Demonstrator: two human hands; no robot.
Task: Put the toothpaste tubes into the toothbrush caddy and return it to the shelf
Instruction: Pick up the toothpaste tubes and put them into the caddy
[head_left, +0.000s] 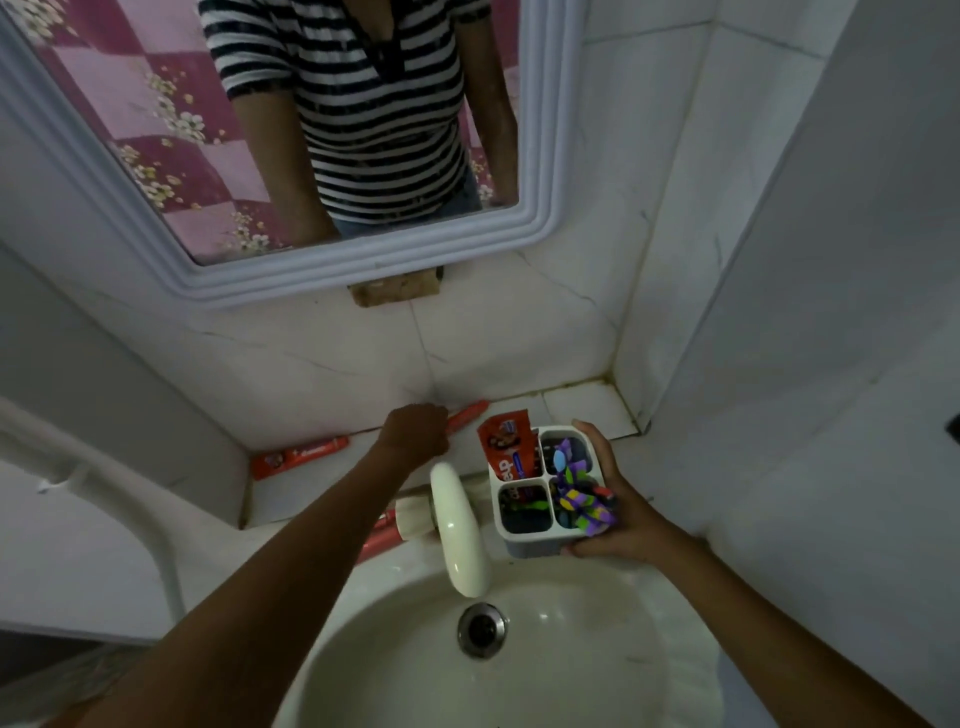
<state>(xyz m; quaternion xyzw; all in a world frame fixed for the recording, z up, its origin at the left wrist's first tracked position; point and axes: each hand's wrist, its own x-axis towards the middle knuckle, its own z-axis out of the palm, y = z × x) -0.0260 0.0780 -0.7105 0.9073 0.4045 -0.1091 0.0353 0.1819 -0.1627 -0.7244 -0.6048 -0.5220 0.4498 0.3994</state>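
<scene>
My right hand (613, 512) grips the white four-compartment toothbrush caddy (524, 543) above the sink's back rim. One red toothpaste tube (506, 444) stands in its far-left compartment, and toothbrushes fill the right-hand ones. My left hand (415, 428) is closed around a red toothpaste tube (467, 414) lying on the tiled shelf (582, 408) against the wall. Another red tube (298, 457) lies at the shelf's left end. A third red tube (378, 538) lies below the shelf, partly hidden by my left forearm and the tap.
The cream tap (460, 530) juts over the sink basin (519, 649) just left of the caddy. A white-framed mirror (291, 280) hangs above the shelf. A tiled wall closes in the right side. A white pipe (150, 540) runs at the left.
</scene>
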